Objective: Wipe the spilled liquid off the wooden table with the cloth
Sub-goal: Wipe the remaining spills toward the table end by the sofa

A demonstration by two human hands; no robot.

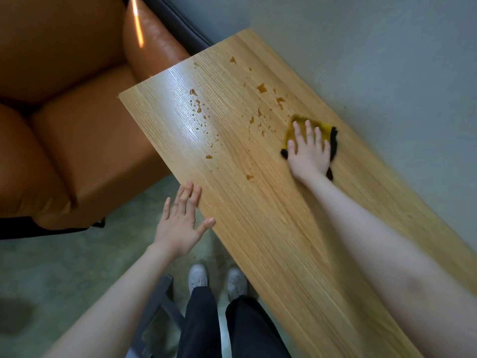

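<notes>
- Sofa (64,120): orange leather, beside the tabletop's far-left corner.
- Left hand (180,223): grip released, fingers spread, holding nothing; thumb tip at the tabletop's near-left edge, the rest of the hand over the floor (64,275).
- Shoes (198,277): a white pair on the floor, by the tabletop's near-left edge, below dark trousers.
- Tabletop (271,228): light wood grain, running diagonally from far left to near right.
- Spilled liquid (262,88): amber drops and small puddles scattered over the tabletop's far half, from its left edge towards the cloth.
- Cloth (320,127): yellow with a dark border, flat on the tabletop near its right edge, touching the nearest drops.
- Right hand (308,151): grip flat, palm down, fingers spread, pressing on the cloth.
</notes>
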